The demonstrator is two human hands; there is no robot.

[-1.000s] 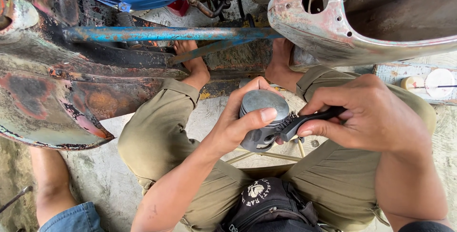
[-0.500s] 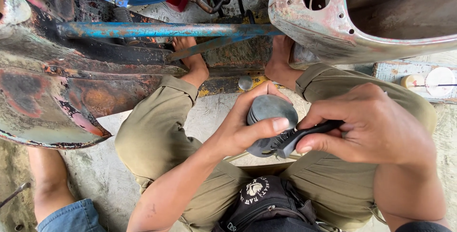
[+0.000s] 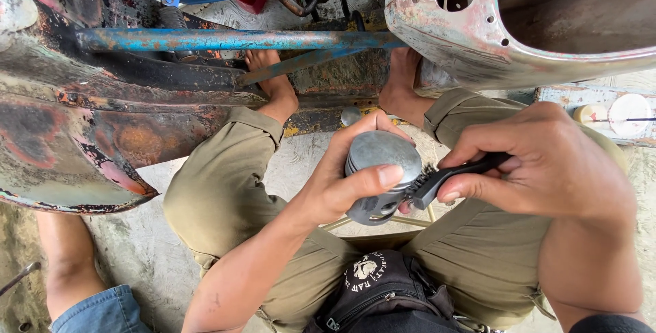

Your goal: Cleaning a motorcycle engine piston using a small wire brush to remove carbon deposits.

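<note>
**Piston being brushed over the lap**

The left hand [image 3: 348, 182] is gripping a grey metal piston [image 3: 383, 172], fingers curling behind it and the thumb pressing across its front edge. The right hand [image 3: 547, 162] is closing around a black brush [image 3: 444, 177], pinching the handle between thumb and fingers, with the bristle end touching the piston's side at 3 o'clock. The piston is sitting at the centre of the view, above the knees in olive trousers [image 3: 225, 189].

A black bag [image 3: 383, 292] is lying in the lap at 6 o'clock; it is zipped, so whatever is in it is hidden. At 3 o'clock, at the far edge, a small round white tub [image 3: 629, 114] is resting on a painted ledge; I cannot tell what it is holding.

Against the frame half a second back, the piston is sitting in much the same spot and both hands are keeping their grip; the brush head is lying slightly lower along the piston's side.

A rusty scooter body [image 3: 82, 135] is filling the 9 to 11 o'clock side, and a blue tube [image 3: 232, 39] is crossing at 12 o'clock just above the bare feet [image 3: 273, 80]. A pale, worn body shell [image 3: 478, 25] is hanging at 1 o'clock, covering part of the right foot. At 7 o'clock another person's leg in blue denim [image 3: 102, 309] is showing beside the concrete floor [image 3: 137, 251]
</note>
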